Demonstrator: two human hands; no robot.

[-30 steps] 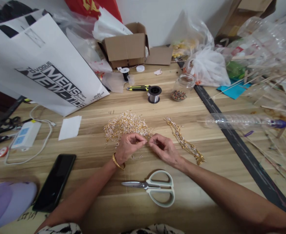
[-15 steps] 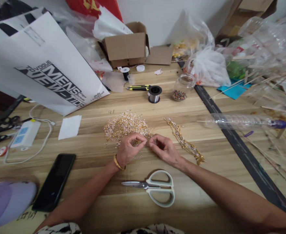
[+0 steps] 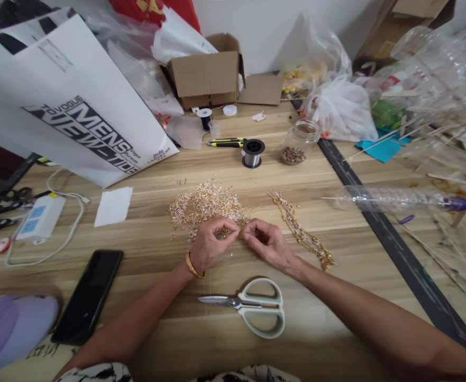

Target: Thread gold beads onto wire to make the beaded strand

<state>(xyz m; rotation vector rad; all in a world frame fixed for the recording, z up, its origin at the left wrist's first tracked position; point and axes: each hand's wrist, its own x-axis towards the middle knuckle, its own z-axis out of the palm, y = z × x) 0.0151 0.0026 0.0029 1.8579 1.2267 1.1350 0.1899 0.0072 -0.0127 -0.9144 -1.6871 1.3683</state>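
Note:
My left hand (image 3: 212,240) is closed in a pinch, thumb against forefinger, at the near edge of a heap of small gold and silvery-pink beads or findings (image 3: 204,201). Almost fingertip to fingertip with it, my right hand (image 3: 269,245) is pinched as well. Whatever the fingers hold is too small to make out. Just below my left hand lie a few tiny loose pieces (image 3: 225,256). To the right of my right hand stretches a bundle of gold and silvery beaded strands (image 3: 299,228). Scissors with pale handles (image 3: 237,302) rest on the table in front of me.
Toward the back stand a wire spool (image 3: 252,154), a yellow-black cutter (image 3: 227,142), a jar of dark beads (image 3: 296,148) and a cardboard box (image 3: 204,77). A phone (image 3: 88,297) and a white paper bag (image 3: 85,106) are at left. A plastic bottle piece (image 3: 395,196) lies right.
Both hands keep the same pinch at the same spot. The view has shifted very slightly; nothing on the table has visibly moved.

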